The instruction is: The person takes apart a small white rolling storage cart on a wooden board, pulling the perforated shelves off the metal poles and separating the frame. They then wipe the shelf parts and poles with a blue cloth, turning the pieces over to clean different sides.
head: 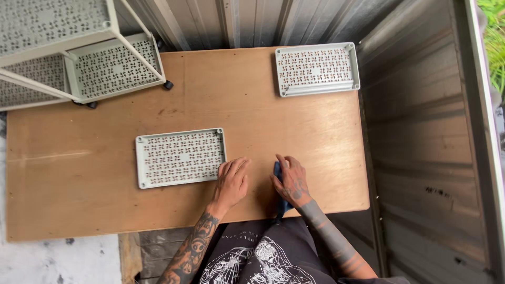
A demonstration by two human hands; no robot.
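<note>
Head view: wooden table (105,173) stands against corrugated metal wall (252,21).

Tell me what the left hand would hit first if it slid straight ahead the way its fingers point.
The left hand points up-table and slightly right. Its way looks free across the bare wooden tabletop; the pale green perforated rectangular tray lies just to its left, likely missed, though the margin is slim.

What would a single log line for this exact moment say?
left hand: flat beside perforated tray | right hand: on dark blue tool | second tray: far corner
</note>
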